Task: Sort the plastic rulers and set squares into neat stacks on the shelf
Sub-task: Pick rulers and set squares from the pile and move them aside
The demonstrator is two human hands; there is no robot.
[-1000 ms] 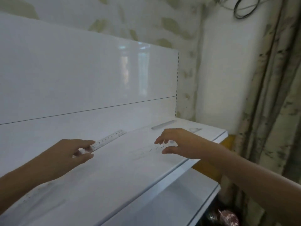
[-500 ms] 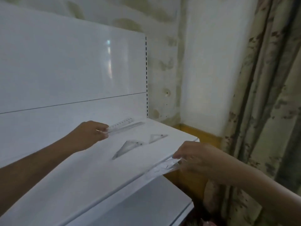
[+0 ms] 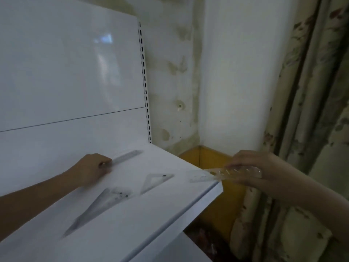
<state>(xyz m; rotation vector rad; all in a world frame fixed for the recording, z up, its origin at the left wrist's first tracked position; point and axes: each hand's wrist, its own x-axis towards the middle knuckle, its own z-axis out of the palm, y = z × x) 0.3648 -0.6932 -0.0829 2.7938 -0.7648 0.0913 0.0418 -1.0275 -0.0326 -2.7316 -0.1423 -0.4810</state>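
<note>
My left hand (image 3: 92,168) rests on the white shelf (image 3: 170,208) near its back, fingers closed on one end of a clear straight ruler (image 3: 127,156) that lies along the back panel. My right hand (image 3: 251,170) hovers off the shelf's right front corner, gripping a bundle of clear rulers and set squares (image 3: 222,173) whose tip overlaps the corner. A long clear set square (image 3: 100,207) lies flat mid-shelf. A smaller set square (image 3: 154,179) lies to its right.
A white back panel (image 3: 66,72) rises behind the shelf, with a slotted upright (image 3: 144,82) at its right edge. A lower shelf (image 3: 175,250) shows below. A yellow ledge (image 3: 209,159) and a patterned curtain (image 3: 311,110) stand to the right.
My right hand has risen from below the shelf's front edge to the right corner, still holding the clear bundle. My left hand has set the ruler down against the back.
</note>
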